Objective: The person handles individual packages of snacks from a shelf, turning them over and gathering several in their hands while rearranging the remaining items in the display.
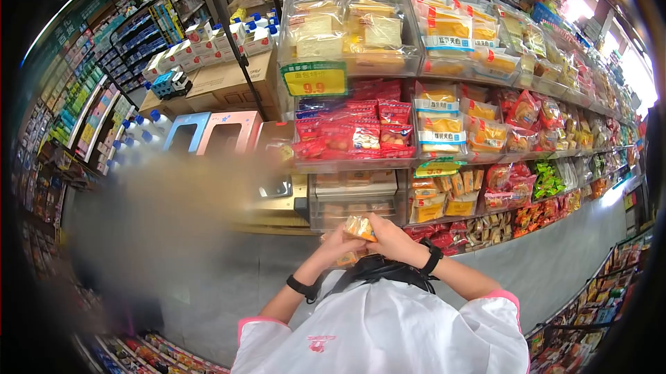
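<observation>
A small wrapped snack pack (360, 227) with orange and clear wrapping is held between both hands, in front of the body. My left hand (338, 241) is closed on its left side, and my right hand (386, 235) is closed on its right side. Each wrist wears a black band. Just beyond the hands stands a clear plastic bin (357, 209) on the lowest part of the shelf. More wrapped packs (345, 259) show below my left hand, partly hidden by it.
Tiered shelves hold bagged bread (447, 27), red snack bags (364, 124) and orange packs (429, 207). Gift boxes (229, 131) and a cardboard box (232, 83) stand at the left. A large blurred area covers the left foreground. Grey floor (555, 249) runs along the right.
</observation>
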A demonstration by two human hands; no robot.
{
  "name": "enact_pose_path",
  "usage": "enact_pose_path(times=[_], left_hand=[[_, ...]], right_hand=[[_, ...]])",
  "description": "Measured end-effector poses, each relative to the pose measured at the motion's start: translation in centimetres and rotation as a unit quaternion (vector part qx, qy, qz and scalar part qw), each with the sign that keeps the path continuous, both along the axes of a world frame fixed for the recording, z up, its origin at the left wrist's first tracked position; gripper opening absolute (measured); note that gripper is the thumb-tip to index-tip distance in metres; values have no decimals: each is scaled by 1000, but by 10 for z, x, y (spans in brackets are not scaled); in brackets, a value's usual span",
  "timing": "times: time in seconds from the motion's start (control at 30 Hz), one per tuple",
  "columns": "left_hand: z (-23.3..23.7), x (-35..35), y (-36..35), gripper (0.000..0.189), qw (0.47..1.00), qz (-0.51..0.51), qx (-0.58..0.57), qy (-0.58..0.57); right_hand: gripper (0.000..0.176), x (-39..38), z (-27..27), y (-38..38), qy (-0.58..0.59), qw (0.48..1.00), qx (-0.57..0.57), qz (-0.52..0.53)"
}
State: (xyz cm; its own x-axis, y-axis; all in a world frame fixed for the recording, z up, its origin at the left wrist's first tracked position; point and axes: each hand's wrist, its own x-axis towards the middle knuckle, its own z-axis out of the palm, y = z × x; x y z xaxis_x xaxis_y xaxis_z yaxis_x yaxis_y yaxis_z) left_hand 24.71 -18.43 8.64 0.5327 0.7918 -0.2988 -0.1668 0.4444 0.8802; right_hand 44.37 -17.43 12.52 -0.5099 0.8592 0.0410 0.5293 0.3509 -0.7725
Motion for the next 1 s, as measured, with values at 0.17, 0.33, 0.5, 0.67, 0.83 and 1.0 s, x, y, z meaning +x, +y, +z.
enact_pose_path(times=[0.17,0.33,0.5,0.67,0.83,1.0], left_hand=[[-16,6,11,64,999,-39,10,8],[-34,14,31,68,992,16,-10,121],[-61,10,39,50,987,-15,6,162],[-76,-3,24,41,985,-55,4,165],[-89,-24,7,42,987,-3,-51,154],[-106,-48,-3,46,984,16,-73,160]], right_hand=[[44,8,-9,20,-48,998,18,-34],[33,32,-51,61,-188,964,165,-89],[19,37,-94,102,-314,903,248,-156],[23,24,-132,134,-381,886,175,-199],[40,22,-176,151,-330,848,335,-243],[25,40,-177,155,-427,840,283,-178]])
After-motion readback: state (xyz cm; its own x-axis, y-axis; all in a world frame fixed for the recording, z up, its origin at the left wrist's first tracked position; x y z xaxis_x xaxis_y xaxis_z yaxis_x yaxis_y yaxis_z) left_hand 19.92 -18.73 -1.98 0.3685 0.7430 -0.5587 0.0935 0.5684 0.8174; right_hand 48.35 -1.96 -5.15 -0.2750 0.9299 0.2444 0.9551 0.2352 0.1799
